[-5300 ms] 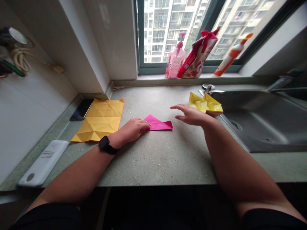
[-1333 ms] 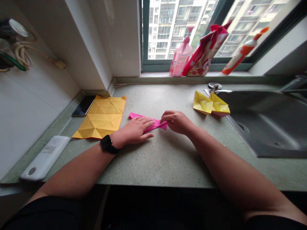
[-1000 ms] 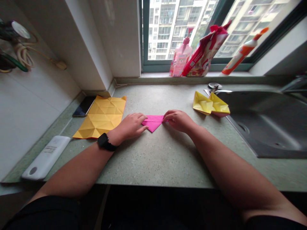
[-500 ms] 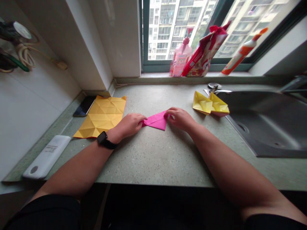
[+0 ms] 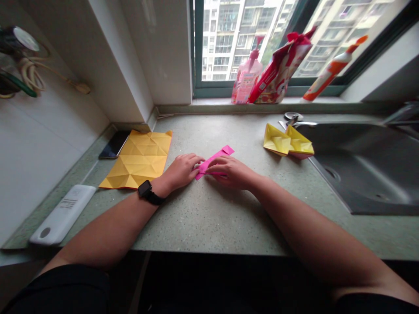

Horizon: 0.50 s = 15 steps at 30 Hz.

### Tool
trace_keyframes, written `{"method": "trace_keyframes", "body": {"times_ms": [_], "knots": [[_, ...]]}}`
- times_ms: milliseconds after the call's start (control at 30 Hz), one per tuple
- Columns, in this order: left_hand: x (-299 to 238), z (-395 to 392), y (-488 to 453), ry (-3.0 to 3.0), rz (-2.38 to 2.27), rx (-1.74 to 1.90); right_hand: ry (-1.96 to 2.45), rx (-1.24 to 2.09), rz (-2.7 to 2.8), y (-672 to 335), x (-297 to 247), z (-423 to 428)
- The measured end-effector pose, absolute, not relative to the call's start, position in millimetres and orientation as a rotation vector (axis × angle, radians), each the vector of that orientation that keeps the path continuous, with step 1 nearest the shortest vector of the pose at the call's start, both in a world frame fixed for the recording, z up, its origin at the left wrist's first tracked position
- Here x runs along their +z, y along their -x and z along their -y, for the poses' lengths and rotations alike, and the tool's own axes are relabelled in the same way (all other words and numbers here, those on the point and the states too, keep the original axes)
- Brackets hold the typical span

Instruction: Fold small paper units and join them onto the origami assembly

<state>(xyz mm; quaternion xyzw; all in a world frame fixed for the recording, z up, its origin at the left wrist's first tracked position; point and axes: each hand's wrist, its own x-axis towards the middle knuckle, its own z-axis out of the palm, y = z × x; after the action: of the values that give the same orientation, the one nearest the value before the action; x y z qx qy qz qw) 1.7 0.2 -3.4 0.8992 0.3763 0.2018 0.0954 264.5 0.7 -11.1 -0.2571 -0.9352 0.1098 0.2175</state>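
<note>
A folded piece of pink paper [image 5: 226, 150] lies on the counter between my hands, its narrow strip slanting up to the right. The thumb and fingers of my left hand [image 5: 183, 172] grip its lower left end; a watch is on that wrist. My right hand [image 5: 233, 172] has its fingers bent over the lower flap of the same paper, close to the left fingertips. Part of the flap is hidden beneath the right fingers. To the left of my left hand, a yellow-orange creased sheet of paper [image 5: 144, 156] is spread out.
A yellow folded paper shape [image 5: 277, 140] stands beside the sink [image 5: 366, 174] on the right. On the left are a phone [image 5: 114, 145] and a white power bank [image 5: 63, 214]. A pink pump bottle [image 5: 247, 80], a red bag [image 5: 278, 72] and an orange-white bottle [image 5: 330, 72] line the windowsill.
My right hand has moved left and down from the paper's right corner onto its lower flap. The pink paper now shows a narrow raised strip instead of a broad triangle.
</note>
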Motion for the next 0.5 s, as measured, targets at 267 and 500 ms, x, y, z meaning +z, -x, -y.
{"method": "trace_keyframes", "body": {"times_ms": [267,500], "knots": [[1.7,-4.6,12.5,-2.662,-1.199,0.464,0.758,0.221,2.637,-260.4,-12.9,3.0],[10.0,-8.9,24.1,-2.652,-1.100,0.434,0.761,0.246,2.633,-261.4,-13.6,2.5]]}}
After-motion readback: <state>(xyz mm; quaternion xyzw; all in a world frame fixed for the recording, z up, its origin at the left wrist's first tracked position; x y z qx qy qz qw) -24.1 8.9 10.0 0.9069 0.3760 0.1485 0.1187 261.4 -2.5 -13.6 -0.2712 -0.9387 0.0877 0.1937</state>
